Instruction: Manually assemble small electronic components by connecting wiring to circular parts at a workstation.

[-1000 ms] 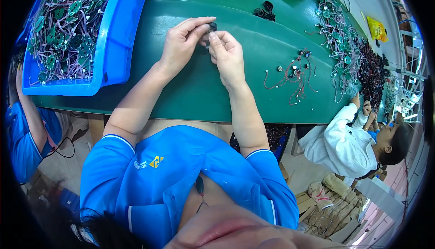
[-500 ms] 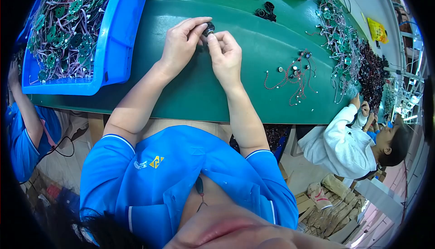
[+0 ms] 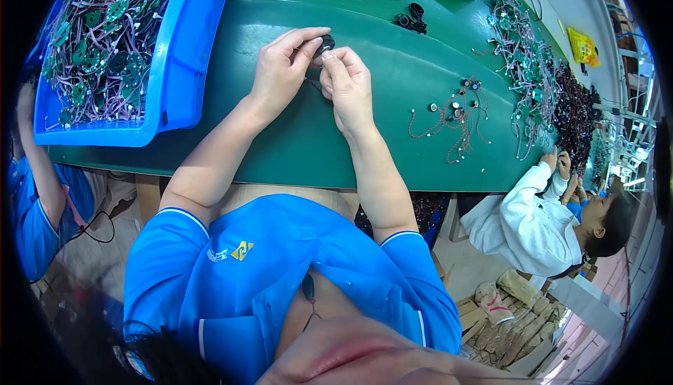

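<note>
Over the green table (image 3: 280, 154), my left hand (image 3: 280, 70) pinches a small black plastic part (image 3: 325, 44) between thumb and fingers. My right hand (image 3: 348, 91) is closed beside it, its thumb and forefinger pressed together at the part's near side. Whatever those right fingers hold is too small and too covered to make out. A short dark wire (image 3: 312, 84) shows between the two hands. Fingers hide much of the black part.
At the left stands a blue bin (image 3: 179, 56) full of green circuit boards with wires. Small round components with red wires (image 3: 456, 108) lie at the right. Black plastic parts (image 3: 412, 18) rest farther back. Beyond are heaped wired boards (image 3: 529, 98) and a co-worker in a white sweatshirt (image 3: 522, 224).
My right thumb and forefinger have bent into a tighter pinch against the black part. A dark wire now shows below it. My left hand has barely moved.
</note>
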Demonstrator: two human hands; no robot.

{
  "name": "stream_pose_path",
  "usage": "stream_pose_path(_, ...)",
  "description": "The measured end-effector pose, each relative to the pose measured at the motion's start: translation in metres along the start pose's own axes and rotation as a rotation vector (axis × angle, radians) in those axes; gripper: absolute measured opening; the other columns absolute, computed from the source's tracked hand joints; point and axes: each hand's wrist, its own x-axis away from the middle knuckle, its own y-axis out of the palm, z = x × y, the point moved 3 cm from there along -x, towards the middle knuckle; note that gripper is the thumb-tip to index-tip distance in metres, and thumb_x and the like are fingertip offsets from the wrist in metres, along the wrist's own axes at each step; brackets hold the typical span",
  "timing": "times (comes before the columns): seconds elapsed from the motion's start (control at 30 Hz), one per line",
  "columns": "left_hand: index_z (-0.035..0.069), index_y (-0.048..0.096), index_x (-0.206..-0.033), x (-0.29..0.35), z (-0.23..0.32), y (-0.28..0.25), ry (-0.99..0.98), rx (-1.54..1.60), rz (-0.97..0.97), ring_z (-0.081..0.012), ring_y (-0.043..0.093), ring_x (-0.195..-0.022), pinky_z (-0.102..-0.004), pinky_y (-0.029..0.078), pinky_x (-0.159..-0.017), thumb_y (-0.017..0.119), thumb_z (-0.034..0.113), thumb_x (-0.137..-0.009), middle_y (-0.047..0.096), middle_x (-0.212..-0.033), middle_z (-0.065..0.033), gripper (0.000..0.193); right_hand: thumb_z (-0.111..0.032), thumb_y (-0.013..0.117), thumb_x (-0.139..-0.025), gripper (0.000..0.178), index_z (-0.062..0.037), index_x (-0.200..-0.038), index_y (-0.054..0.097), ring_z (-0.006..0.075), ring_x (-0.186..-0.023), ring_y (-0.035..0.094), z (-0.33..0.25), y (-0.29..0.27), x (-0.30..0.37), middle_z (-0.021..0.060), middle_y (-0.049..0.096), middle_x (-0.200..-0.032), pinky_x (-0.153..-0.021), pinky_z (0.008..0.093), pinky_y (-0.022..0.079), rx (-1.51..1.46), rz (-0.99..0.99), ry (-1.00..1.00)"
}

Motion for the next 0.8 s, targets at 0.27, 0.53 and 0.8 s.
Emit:
stream_pose_path(0.27, 0.004, 0.066, -0.109, -0.004, -0.002, 0.002, -0.024, 0.2, -0.101, -0.0139, 0.06, -0.07, -0.0231, 0.051, -0.062, 0.06, 0.0, -0.086, 0.067, -0.095, -0.0069, 0.024, -0.013, 0.05, -0.097, 0.012, -0.0068, -0.088, 0.055, 0.0021, -0.049, 0.033, 0.002, -0.005, -0.001, -0.0041, 0.045, -0.058, -0.044, 0.0174, 0.023, -0.016, 0.009, -0.007)
stream_pose_path(0.53, 0.001, 0.063, -0.112, -0.005, -0.003, 0.002, -0.076, 0.099, -0.161, -0.0134, 0.06, -0.073, -0.0225, 0.052, -0.064, 0.059, -0.001, -0.087, 0.066, -0.096, -0.0081, 0.025, -0.014, 0.049, -0.098, 0.013, -0.0058, -0.09, 0.056, 0.0034, -0.051, 0.037, 0.002, -0.007, -0.003, -0.003, 0.047, -0.06, -0.046, 0.0177, 0.029, 0.123, -0.023, -0.008)
stream_pose_path(0.8, 0.0, 0.06, -0.118, -0.004, -0.01, 0.002, -0.188, 0.231, -0.122, -0.0115, 0.059, -0.076, -0.0216, 0.05, -0.068, 0.055, -0.001, -0.091, 0.064, -0.094, -0.0082, 0.028, -0.015, 0.048, -0.099, 0.015, -0.003, -0.096, 0.057, 0.0044, -0.053, 0.042, 0.0, -0.005, -0.003, -0.0017, 0.049, -0.062, -0.049, 0.0185, 0.033, 0.365, -0.041, -0.142)
